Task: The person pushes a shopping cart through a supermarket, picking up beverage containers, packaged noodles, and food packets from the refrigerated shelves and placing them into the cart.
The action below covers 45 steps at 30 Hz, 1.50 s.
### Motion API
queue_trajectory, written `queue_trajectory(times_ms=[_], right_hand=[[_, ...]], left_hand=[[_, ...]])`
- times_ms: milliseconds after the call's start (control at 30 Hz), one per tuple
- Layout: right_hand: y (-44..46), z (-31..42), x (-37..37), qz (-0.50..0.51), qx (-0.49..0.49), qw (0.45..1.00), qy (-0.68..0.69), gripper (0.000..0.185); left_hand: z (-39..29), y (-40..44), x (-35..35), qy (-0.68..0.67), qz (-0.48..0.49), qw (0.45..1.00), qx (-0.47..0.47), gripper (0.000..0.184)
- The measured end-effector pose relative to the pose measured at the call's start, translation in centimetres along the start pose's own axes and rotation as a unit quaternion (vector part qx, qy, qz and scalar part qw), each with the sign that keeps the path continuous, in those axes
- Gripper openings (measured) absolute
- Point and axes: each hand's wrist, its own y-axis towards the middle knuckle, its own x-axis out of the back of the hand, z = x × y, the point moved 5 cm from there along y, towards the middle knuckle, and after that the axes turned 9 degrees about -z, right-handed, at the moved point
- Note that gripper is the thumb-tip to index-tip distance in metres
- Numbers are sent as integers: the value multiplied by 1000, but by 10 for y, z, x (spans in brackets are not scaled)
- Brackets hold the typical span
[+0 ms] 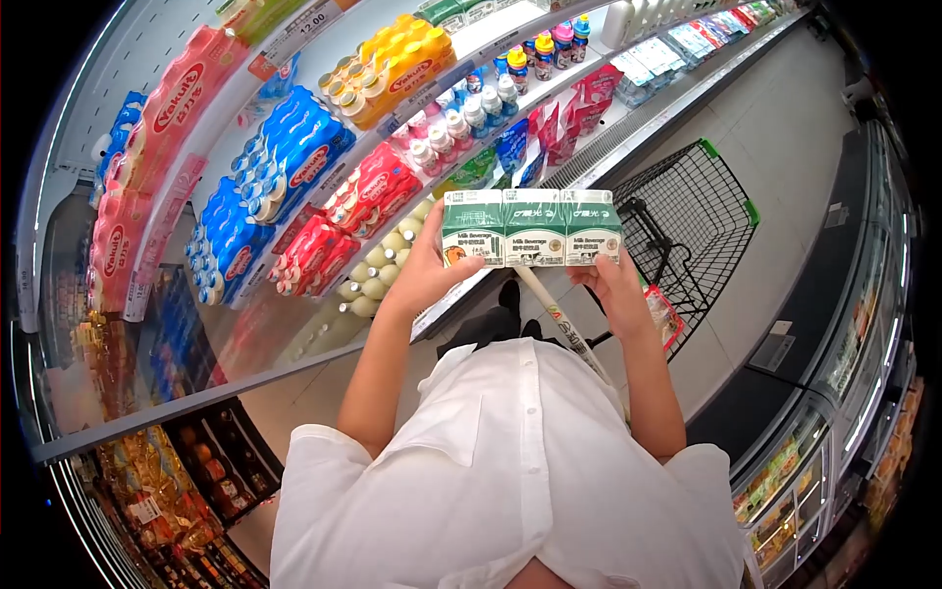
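A row of three joined milk beverage cartons point(535, 232), green and white, is held up in front of my chest. My left hand point(429, 267) grips the pack's left end, the thumb lying along its lower front edge. At the other end my right hand point(616, 285) holds the lower right corner, with fingers curled beneath. Below and behind the pack runs the pale handle point(561, 319) of a shopping cart point(692, 221), and neither hand is on it.
On the left, a chilled shelf holds blue Yakult packs point(265, 196), red packs point(378, 191), yellow packs point(402, 69) and pale bottles point(371, 280). A red package point(664, 316) lies in the cart. Freezer cases point(805, 432) line the right side.
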Motion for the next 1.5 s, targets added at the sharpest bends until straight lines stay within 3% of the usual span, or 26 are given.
queue_trajectory(times_ms=[133, 167, 300, 400, 433, 467, 567, 667, 767, 1033, 1400, 1500], right_hand=[[21, 21, -9, -46, 5, 998, -38, 47], [29, 19, -5, -47, -1, 998, -42, 49], [65, 15, 1, -76, -34, 994, -65, 53], [99, -39, 30, -69, -76, 993, -53, 60], [102, -77, 39, -134, -155, 976, -71, 68], [108, -108, 53, -117, -175, 976, -62, 76], [106, -146, 55, -127, -210, 969, -22, 71], [113, -154, 50, -59, -154, 986, -3, 60], [118, -145, 45, -47, -193, 980, -26, 49], [142, -116, 45, 23, -197, 974, -109, 58], [189, -62, 127, 18, -227, 969, -93, 63], [202, -42, 155, -14, -237, 966, -99, 58]], left_hand=[[1, 29, -1, 19, 8, 999, -24, 112], [0, 34, -4, -38, 27, 999, 0, 98], [11, 64, -5, -70, 24, 997, 36, 94], [27, 87, -5, -48, 37, 998, 26, 92], [50, 98, -1, 31, 34, 999, -15, 91], [57, 100, 1, 62, 40, 997, -11, 90], [86, 101, 9, 81, 47, 995, -17, 89], [95, 97, 18, 47, 60, 997, 33, 88], [101, 91, 25, 18, 50, 997, 58, 86], [118, 79, 21, 1, 5, 994, 108, 80], [96, 116, -82, -37, -39, 991, 125, 75], [95, 133, -113, -28, -43, 993, 108, 61]])
